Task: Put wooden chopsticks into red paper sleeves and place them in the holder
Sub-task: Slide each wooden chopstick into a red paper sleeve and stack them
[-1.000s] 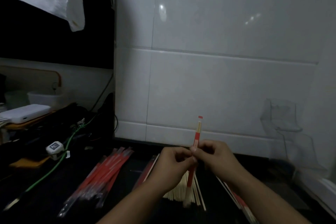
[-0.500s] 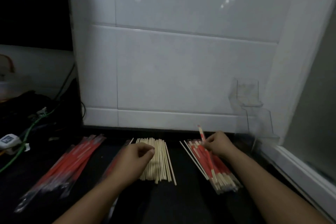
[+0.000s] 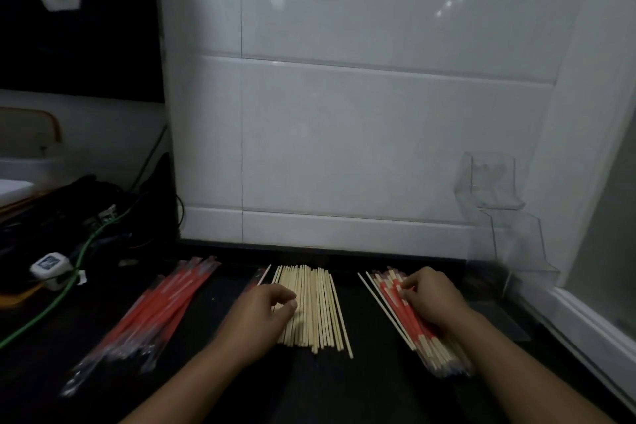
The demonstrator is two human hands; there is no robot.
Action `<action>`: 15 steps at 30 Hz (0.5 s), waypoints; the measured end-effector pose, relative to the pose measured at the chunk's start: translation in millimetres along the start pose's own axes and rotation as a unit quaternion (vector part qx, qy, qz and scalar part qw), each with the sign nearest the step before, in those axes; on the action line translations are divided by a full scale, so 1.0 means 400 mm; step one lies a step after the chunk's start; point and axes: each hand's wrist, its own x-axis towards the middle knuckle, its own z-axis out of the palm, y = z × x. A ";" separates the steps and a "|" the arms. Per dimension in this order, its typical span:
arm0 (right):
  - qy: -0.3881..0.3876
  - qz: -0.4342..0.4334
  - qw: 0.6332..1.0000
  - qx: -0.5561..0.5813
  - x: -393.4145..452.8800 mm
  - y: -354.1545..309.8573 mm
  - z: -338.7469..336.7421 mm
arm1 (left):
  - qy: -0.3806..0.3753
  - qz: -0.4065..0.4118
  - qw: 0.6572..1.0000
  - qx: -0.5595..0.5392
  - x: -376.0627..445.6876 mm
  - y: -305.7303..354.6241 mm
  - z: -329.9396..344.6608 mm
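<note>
Both hands are down on the dark worktop (image 3: pixel 344 389) in the lower half of the frame. The left hand (image 3: pixel 261 317) sits on the left edge of the pile of bare wooden chopsticks (image 3: pixel 316 310) at bottom center, its fingers (image 3: pixel 287 301) curled in, tips on the sticks; can't tell if it's actually pinching one. The right hand (image 3: pixel 432 299) lies over the pile of sleeved chopsticks (image 3: pixel 406 317) at lower right, fingers bent with the tips on the red paper, and I can't tell whether it's gripping any either. Bare wooden ends stick out of that pile toward the bottom of the frame.

Over at lower left there's a bundle of red paper sleeves (image 3: pixel 155 310) in clear plastic. The clear acrylic holder (image 3: pixel 499 203) stands at the right against the white tiled wall (image 3: pixel 361 131), well apart from both hands. A green cable (image 3: pixel 69 289) and a white plug (image 3: pixel 50 267) are at the far left.
</note>
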 end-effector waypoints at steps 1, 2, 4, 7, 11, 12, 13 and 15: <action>-0.005 -0.001 1.000 -0.004 0.003 -0.001 -0.003 | 0.003 0.001 1.000 0.008 -0.003 -0.002 -0.001; -0.010 -0.003 1.000 -0.010 0.004 -0.001 -0.005 | 0.008 0.002 1.000 0.016 -0.006 -0.003 -0.003; -0.011 -0.006 1.000 -0.015 0.001 -0.001 -0.006 | 0.025 0.000 0.999 0.035 -0.004 -0.010 -0.009; 0.028 -0.025 0.999 -0.039 -0.015 -0.010 -0.011 | 0.064 -0.003 0.996 0.067 0.006 -0.030 -0.023; 0.080 -0.102 0.987 -0.095 -0.045 -0.053 -0.003 | 0.113 -0.026 0.985 0.129 0.038 -0.064 -0.045; 0.064 -0.115 0.985 -0.111 -0.055 -0.068 0.001 | 0.113 -0.034 0.982 0.145 0.049 -0.072 -0.047; 0.044 -0.124 0.983 -0.130 -0.064 -0.084 0.012 | 0.108 -0.048 0.980 0.163 0.059 -0.082 -0.052; 0.021 -0.139 0.974 -0.180 -0.077 -0.103 0.035 | 0.085 -0.080 0.973 0.201 0.079 -0.095 -0.053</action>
